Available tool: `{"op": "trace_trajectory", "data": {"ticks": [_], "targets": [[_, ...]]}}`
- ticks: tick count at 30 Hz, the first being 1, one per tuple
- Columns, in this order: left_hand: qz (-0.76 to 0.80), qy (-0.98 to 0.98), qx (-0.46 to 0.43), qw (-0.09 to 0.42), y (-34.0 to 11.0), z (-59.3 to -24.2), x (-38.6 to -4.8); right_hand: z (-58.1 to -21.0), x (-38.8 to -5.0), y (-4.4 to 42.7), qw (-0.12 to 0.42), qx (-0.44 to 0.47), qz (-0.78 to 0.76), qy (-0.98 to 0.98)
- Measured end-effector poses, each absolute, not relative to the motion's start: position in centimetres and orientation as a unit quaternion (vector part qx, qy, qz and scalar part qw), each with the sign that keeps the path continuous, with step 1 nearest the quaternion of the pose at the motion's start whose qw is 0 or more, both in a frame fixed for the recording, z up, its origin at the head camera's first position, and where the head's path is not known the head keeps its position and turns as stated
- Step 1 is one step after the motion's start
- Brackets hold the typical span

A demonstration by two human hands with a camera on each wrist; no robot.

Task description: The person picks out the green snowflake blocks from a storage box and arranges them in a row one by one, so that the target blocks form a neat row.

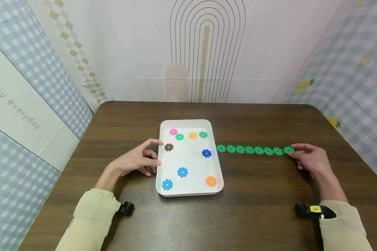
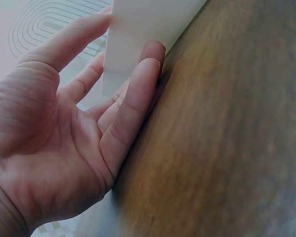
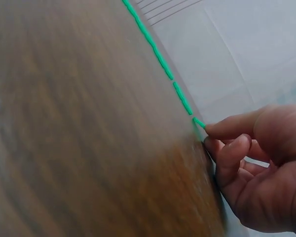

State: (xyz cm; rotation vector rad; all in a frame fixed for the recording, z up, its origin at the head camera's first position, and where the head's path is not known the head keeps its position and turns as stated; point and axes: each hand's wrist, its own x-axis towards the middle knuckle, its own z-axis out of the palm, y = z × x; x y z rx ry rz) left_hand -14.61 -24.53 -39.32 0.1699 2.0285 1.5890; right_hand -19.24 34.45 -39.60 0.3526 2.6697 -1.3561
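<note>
My right hand (image 1: pixel 312 158) pinches the rightmost green snowflake disc (image 1: pixel 288 150) by its edge between thumb and forefinger. That disc (image 3: pixel 199 122) tilts up off the table in the right wrist view. Leftward from it runs a straight row of several green notched discs (image 1: pixel 249 150), lying flat, up to the tray's right side. My left hand (image 1: pixel 138 158) is at the left side of a white tray (image 1: pixel 188 192). Its thumb and forefinger rest on the rim. In the left wrist view the other fingers (image 2: pixel 138 89) lie loosely bent beside the tray's outer wall (image 2: pixel 133 34).
Inside the tray lie scattered loose discs, among them brown (image 1: pixel 168 147), dark blue (image 1: pixel 206 153), light blue (image 1: pixel 182 172), orange (image 1: pixel 211 181), pink (image 1: pixel 173 131) and green (image 1: pixel 203 134). The brown wooden table (image 1: pixel 188 223) ends at a hanging patterned cloth (image 1: pixel 138 52).
</note>
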Motion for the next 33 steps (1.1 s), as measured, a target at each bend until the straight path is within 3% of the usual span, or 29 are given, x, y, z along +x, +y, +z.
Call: {"op": "trace_trajectory", "data": {"ticks": [15, 20, 26, 33], "targets": [[0.593, 0.755, 0.061, 0.274, -24.8, -39.4, -14.4, -39.6, -19.4, 33.8, 0.045, 0.099, -0.398, 0.911], [0.592, 0.754, 0.062, 0.277, -24.6, -39.4, -14.5, -38.3, -18.8, 33.2, 0.001, 0.100, -0.399, 0.912], [0.591, 0.756, 0.066, 0.274, -24.4, -39.3, -14.5, -34.4, -18.8, 29.7, -0.032, 0.033, -0.390, 0.920], [0.592, 0.755, 0.063, 0.274, -24.5, -39.4, -14.6, -30.7, -19.9, 23.3, -0.008, -0.056, -0.391, 0.919]]}}
